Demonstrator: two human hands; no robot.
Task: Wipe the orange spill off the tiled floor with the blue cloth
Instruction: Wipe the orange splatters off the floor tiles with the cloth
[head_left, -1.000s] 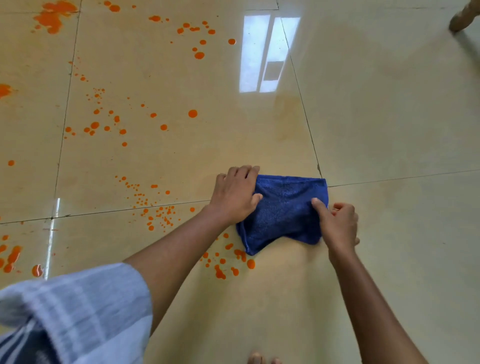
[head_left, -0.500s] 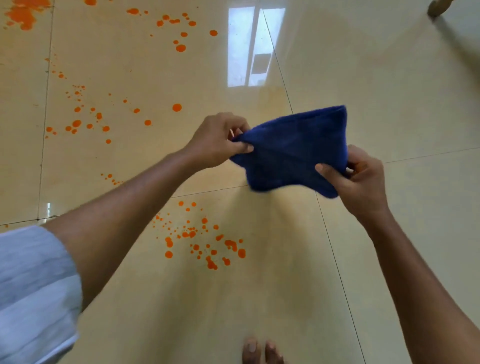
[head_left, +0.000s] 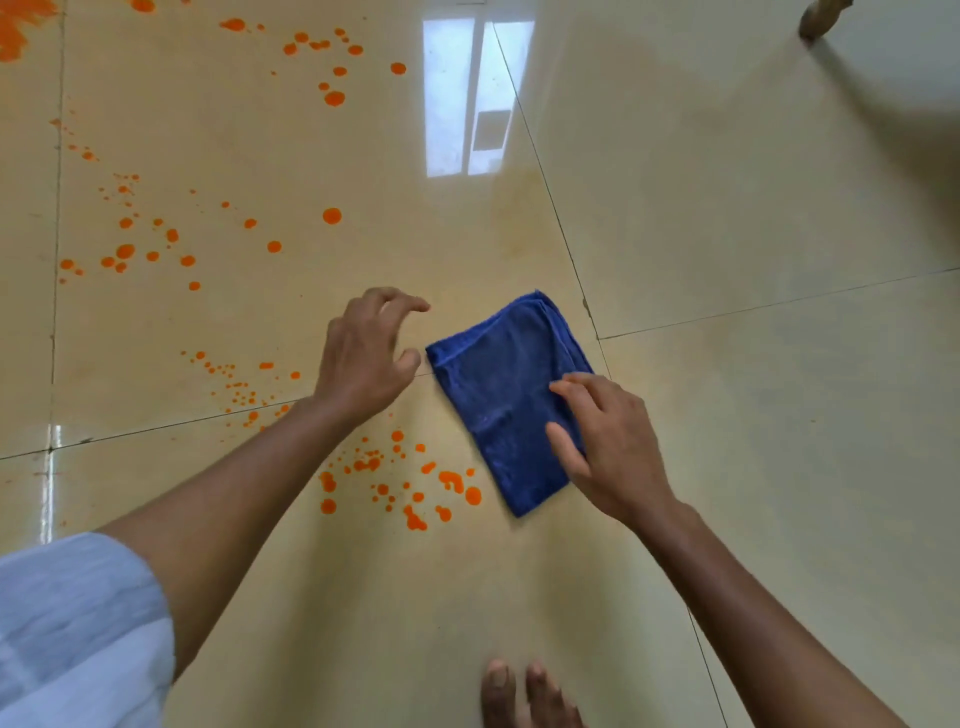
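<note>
The blue cloth (head_left: 506, 395) lies folded into a narrow rectangle on the glossy beige tiled floor (head_left: 727, 441). My right hand (head_left: 605, 447) rests flat on its right side, fingers spread, covering part of it. My left hand (head_left: 366, 356) hovers just left of the cloth, fingers curled apart, holding nothing. Orange spill drops (head_left: 410, 483) sit on the tile right beside the cloth's lower left edge. More orange splatter (head_left: 150, 244) spreads to the left, and further drops (head_left: 327, 57) lie at the far top.
A big orange patch (head_left: 18, 28) is at the top left corner. A wooden furniture leg (head_left: 821, 18) stands at the top right. My bare toes (head_left: 524, 691) show at the bottom edge. A window reflection (head_left: 467, 98) glares on the tile.
The cloth was lifted off the floor and refolded in the air by both hands, then laid back down narrower. My left hand has let go of it; my right hand presses on it.
</note>
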